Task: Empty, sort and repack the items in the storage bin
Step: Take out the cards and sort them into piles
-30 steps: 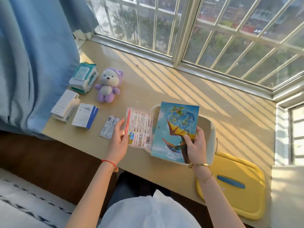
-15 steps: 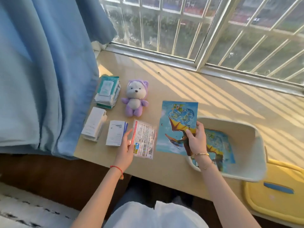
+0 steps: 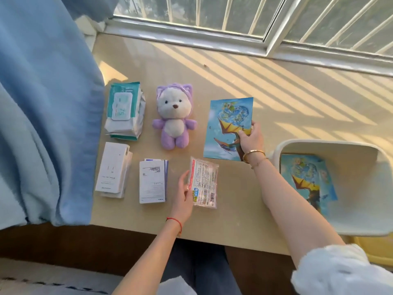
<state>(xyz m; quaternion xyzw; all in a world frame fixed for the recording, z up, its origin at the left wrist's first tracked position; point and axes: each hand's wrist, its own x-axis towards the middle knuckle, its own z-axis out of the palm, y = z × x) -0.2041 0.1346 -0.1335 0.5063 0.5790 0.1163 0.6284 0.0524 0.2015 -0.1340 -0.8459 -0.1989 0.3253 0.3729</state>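
Note:
My right hand grips the right edge of a blue picture card, held low over the tabletop right of the purple plush bear. A clear printed packet lies flat on the table, pinched at its left edge by my left hand. The white storage bin stands at the right with more of the same blue picture cards inside it. Left of the bear lies a pack of wet wipes, and below it a white box and a white-and-blue box.
A blue curtain hangs over the table's left edge. The barred window frame runs along the back. The yellow lid pokes out under the bin at the lower right. Bare sunlit tabletop stretches behind the cards.
My right hand has carried the picture card left out of the bin to a spot beside the bear. My left hand has lowered the packet onto the table next to the white-and-blue box.

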